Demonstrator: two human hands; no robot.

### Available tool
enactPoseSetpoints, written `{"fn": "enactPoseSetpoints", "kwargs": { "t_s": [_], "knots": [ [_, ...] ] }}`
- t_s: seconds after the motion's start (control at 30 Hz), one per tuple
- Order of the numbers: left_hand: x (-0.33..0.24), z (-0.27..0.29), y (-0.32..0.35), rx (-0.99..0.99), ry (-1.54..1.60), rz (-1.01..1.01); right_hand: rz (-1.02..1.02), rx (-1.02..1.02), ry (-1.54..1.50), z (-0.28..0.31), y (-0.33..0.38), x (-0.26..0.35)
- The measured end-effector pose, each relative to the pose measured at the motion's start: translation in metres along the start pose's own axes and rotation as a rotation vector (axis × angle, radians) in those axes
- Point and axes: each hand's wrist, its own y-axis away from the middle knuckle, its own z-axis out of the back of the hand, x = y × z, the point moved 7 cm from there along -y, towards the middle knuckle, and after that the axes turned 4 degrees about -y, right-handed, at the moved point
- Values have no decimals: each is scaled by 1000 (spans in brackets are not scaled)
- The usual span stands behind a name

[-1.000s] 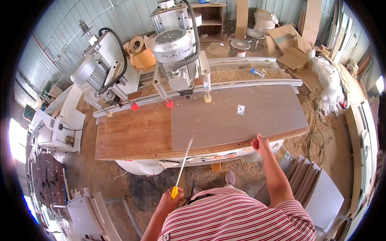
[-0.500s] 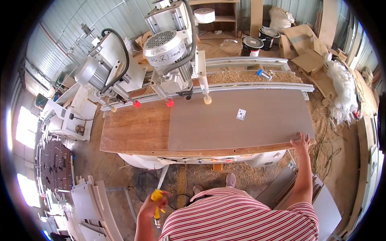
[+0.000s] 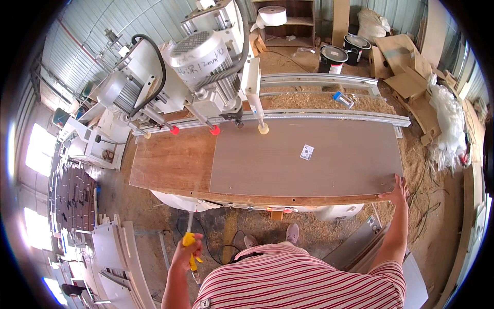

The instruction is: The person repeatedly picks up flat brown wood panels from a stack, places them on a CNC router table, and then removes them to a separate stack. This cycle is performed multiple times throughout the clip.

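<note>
My left hand (image 3: 184, 254) is closed around a yellow air blow gun (image 3: 189, 241), whose thin metal nozzle points up toward the front edge of the workbench. A hose fitting hangs below its handle. My right hand (image 3: 397, 192) has its fingers spread at the near right corner of a grey-brown panel (image 3: 267, 159). The panel lies flat on the wooden worktop (image 3: 164, 159), against the metal rail at the back. A small white label (image 3: 307, 152) is stuck on its top. The far side of the right fingers cannot be made out fully.
Boring machine heads with grey motors (image 3: 200, 59) overhang the back left of the worktop, with red and yellow pressers (image 3: 215, 131) below. Behind the rail (image 3: 334, 114) lie sawdust and a blue-capped bottle (image 3: 343, 100). Panels (image 3: 355, 247) lean by my right side; cardboard (image 3: 406, 82) lies farther off.
My left hand has swung up and left, and the blow gun's nozzle now points toward the bench. My right hand has shifted outward to the panel's near right corner. The view has turned slightly.
</note>
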Motion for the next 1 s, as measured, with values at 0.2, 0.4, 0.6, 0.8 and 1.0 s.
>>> {"fn": "enactPoseSetpoints", "kwargs": {
  "t_s": [0.2, 0.4, 0.6, 0.8, 1.0],
  "knots": [
    [-12, -42, -18, 113, -148, -41, 37, -127, 37, 6, 29, 26],
    [-3, -78, -27, 332, -332, -14, 61, -137, 23, -35, 75, 95],
    [-4, -72, -20, 367, -482, 27, 296, -255, -1, -86, 147, 209],
    [20, -9, -29, 339, -407, 39, 460, -150, -56, -122, 220, 330],
    [33, 56, -31, 270, -256, 29, 569, -175, -80, -164, 277, 424]
  ]
}}
